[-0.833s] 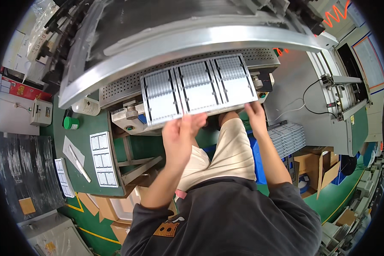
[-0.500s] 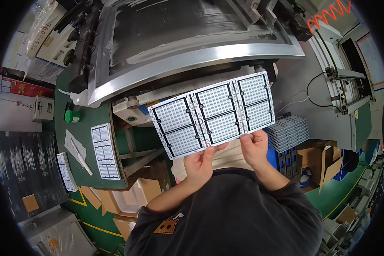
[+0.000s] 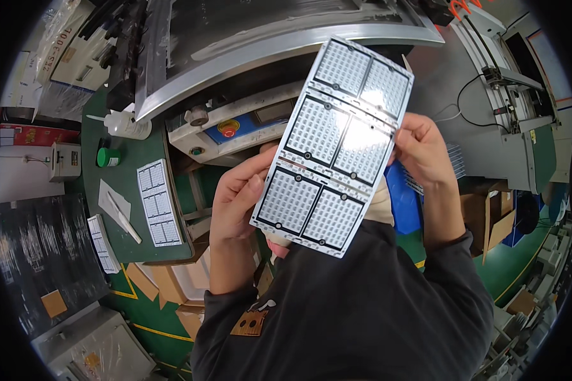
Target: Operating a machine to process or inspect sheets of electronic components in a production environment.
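Observation:
Between my hands is a white circuit board panel (image 3: 340, 149) with black borders, split into several grids of small pads. It stands tilted, its long side running from lower left to upper right, and light glares off its upper part. My left hand (image 3: 238, 193) grips the left long edge near the lower end, thumb in front, the other fingers partly hidden behind. At the right long edge, my right hand (image 3: 422, 147) pinches the panel with curled fingers. Behind the panel is a screen printing frame (image 3: 286, 62) with a metal rim.
On the green table (image 3: 130, 235) at left lie similar panels (image 3: 159, 203), a knife-like white tool (image 3: 124, 217) on paper, a green-capped jar (image 3: 108, 157) and a white bottle (image 3: 127, 126). A red button (image 3: 228, 128) sits on the machine front. A blue crate (image 3: 403, 200) and cardboard box (image 3: 489, 219) stand at right.
The panel has turned from nearly level to steeply upright, its right end swinging up. My left hand moved left and up to a long edge; my right hand moved up and right.

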A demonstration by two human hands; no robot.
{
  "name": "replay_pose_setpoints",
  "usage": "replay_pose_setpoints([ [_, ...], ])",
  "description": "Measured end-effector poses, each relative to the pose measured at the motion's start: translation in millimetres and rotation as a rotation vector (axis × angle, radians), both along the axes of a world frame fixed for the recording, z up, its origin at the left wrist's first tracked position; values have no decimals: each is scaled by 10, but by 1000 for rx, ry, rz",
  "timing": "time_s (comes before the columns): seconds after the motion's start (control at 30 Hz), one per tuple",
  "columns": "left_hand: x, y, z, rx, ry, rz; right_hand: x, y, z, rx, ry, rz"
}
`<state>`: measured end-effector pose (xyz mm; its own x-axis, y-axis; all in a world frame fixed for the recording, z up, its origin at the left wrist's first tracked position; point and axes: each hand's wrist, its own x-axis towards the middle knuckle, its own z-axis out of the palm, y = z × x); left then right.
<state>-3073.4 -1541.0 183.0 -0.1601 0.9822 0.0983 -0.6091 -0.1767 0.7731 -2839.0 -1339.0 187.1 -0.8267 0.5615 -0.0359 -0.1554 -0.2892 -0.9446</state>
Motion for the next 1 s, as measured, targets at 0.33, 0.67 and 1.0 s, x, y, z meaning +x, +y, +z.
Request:
replay_pose_setpoints([
  [0.33,292,-68,284,25,129,302,-324,-528,144,91,22,-236],
  [0.67,350,-77,335,-9,152,369,-396,-583,235,-16,93,-183],
  [1.0,319,-65,244,61,108,376,-442,-550,236,-17,107,-143],
])
